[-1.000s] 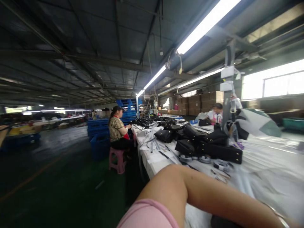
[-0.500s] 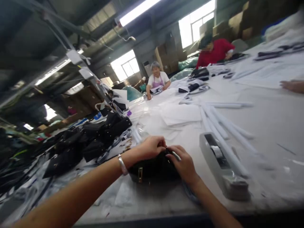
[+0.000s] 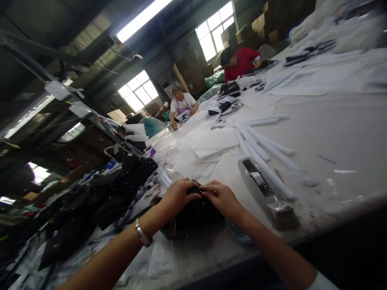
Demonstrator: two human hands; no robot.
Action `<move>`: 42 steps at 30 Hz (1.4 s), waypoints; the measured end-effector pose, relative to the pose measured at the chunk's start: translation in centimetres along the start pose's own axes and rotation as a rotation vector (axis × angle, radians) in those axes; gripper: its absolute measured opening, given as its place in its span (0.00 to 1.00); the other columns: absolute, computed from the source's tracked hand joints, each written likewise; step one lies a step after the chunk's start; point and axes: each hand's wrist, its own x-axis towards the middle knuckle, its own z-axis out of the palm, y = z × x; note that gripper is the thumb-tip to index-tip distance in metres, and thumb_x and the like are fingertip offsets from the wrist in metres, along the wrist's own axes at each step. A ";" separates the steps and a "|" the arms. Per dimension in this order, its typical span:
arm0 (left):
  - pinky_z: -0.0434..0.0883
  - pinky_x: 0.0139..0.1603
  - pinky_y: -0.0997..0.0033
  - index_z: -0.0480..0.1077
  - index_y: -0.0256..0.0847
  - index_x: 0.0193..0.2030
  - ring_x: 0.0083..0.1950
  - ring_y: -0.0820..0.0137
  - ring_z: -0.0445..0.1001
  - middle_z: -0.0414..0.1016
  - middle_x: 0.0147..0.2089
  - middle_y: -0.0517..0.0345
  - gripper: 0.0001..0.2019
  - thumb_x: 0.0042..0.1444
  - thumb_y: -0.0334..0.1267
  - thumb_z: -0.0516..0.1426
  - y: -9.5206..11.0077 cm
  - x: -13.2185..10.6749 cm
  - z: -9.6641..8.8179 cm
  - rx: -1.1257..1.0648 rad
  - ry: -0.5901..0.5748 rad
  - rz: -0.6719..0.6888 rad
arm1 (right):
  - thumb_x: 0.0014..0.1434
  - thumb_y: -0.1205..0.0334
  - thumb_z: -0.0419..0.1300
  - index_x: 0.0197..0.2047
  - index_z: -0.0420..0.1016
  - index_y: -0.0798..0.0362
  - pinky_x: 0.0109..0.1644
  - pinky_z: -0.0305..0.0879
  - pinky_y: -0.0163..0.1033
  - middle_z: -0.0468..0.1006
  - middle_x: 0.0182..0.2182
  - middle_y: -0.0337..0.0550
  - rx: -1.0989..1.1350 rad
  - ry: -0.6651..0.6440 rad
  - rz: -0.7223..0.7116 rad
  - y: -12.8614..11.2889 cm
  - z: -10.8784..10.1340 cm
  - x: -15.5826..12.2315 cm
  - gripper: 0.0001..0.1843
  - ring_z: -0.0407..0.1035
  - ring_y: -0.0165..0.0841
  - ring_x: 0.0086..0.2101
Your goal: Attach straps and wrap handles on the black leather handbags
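A black handbag (image 3: 196,215) rests on the table near its front edge, below both hands. My left hand (image 3: 179,196), with a silver bracelet at its wrist, is closed on the bag's top edge, thumb and fingers pinching the black material. From the other side my right hand (image 3: 223,200) pinches the same top edge, its fingertips close to the left thumb. What exactly lies between the fingertips is too dark to make out. A coiled grey strap (image 3: 238,233) lies under my right forearm.
A grey tape dispenser (image 3: 267,193) stands right of the bag, beside white rolled tubes (image 3: 263,149). White sheets (image 3: 213,143) lie beyond. Black bags (image 3: 117,189) are heaped at left. Two people work across the table (image 3: 326,129).
The camera view has shifted, so the far scene sits further left. The white stick seen by my right fingers no longer shows. Both hands stay at the bag's top edge.
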 end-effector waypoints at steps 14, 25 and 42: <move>0.66 0.35 0.71 0.75 0.46 0.44 0.37 0.68 0.75 0.75 0.42 0.60 0.10 0.55 0.41 0.63 0.0 -1.3 0.8 0.034 0.046 0.056 | 0.57 0.55 0.60 0.37 0.77 0.56 0.35 0.68 0.35 0.80 0.30 0.40 0.091 -0.183 0.181 0.7 -0.2 0.8 0.12 0.74 0.33 0.32; 0.66 0.35 0.72 0.76 0.49 0.43 0.36 0.70 0.77 0.77 0.40 0.64 0.10 0.54 0.45 0.63 0.1 -2.1 1.1 0.047 0.158 0.046 | 0.58 0.66 0.57 0.34 0.74 0.53 0.38 0.59 0.36 0.77 0.33 0.42 -0.361 -0.116 0.266 0.1 -1.4 -0.3 0.05 0.69 0.35 0.35; 0.69 0.39 0.70 0.76 0.48 0.44 0.39 0.67 0.78 0.78 0.43 0.61 0.11 0.55 0.45 0.63 -0.8 -2.4 1.4 -0.022 0.163 0.029 | 0.63 0.70 0.51 0.41 0.70 0.56 0.33 0.58 0.39 0.73 0.43 0.51 -0.906 0.024 0.426 3.5 -3.0 -2.6 0.07 0.73 0.40 0.36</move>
